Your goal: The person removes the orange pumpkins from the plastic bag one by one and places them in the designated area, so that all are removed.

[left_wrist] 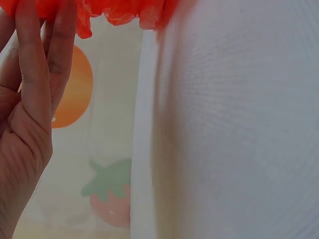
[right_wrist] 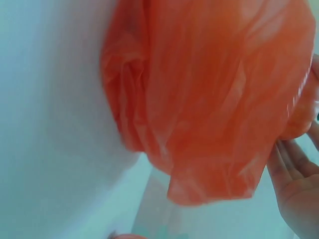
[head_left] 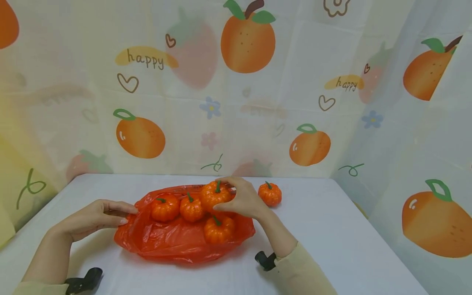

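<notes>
A red plastic bag (head_left: 169,246) lies spread wide on the table, its mouth facing up. My right hand (head_left: 245,198) grips a small orange pumpkin (head_left: 214,196) with a green stem, thumb in front and fingers behind, over the right part of the bag. Inside the bag sit more pumpkins: one at the left (head_left: 165,208), one in the middle (head_left: 191,209) and one nearer the front (head_left: 219,230). At the bag's left edge, my left hand (head_left: 97,217) pinches the plastic between thumb and fingers. In the right wrist view, the bag's side (right_wrist: 209,99) hides most of the held pumpkin.
Another pumpkin (head_left: 270,194) stands on the white table (head_left: 332,246), right of the bag and behind my right wrist. A curtain (head_left: 258,102) printed with fruit hangs along the table's back edge. Black wrist devices (head_left: 266,261) sit at both sleeves.
</notes>
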A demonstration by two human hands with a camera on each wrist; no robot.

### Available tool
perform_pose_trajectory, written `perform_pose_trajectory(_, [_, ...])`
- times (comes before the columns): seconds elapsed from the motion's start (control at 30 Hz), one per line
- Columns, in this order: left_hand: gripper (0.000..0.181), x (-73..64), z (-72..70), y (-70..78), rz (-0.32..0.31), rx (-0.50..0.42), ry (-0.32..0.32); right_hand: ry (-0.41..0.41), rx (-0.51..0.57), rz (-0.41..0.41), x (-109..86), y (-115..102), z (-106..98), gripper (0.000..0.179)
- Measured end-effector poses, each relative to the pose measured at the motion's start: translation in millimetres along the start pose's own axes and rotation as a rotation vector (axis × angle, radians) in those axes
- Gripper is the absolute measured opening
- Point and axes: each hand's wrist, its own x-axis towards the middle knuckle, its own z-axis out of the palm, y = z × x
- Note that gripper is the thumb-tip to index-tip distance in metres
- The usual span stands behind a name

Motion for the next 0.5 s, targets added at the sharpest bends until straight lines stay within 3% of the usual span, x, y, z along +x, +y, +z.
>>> perform_pose_trajectory(0.3, [0.036,0.5,0.2,0.2,-0.008,0.011,0.006,0.063,0.069,-0.027,-2.4,12,-8,0.064])
perform_pose_trajectory(0.5, [0.036,-0.2,0.5,1.5,-0.013,0.010,0.004,0.102,0.098,-0.003,-4.7,18,-14,0.062])
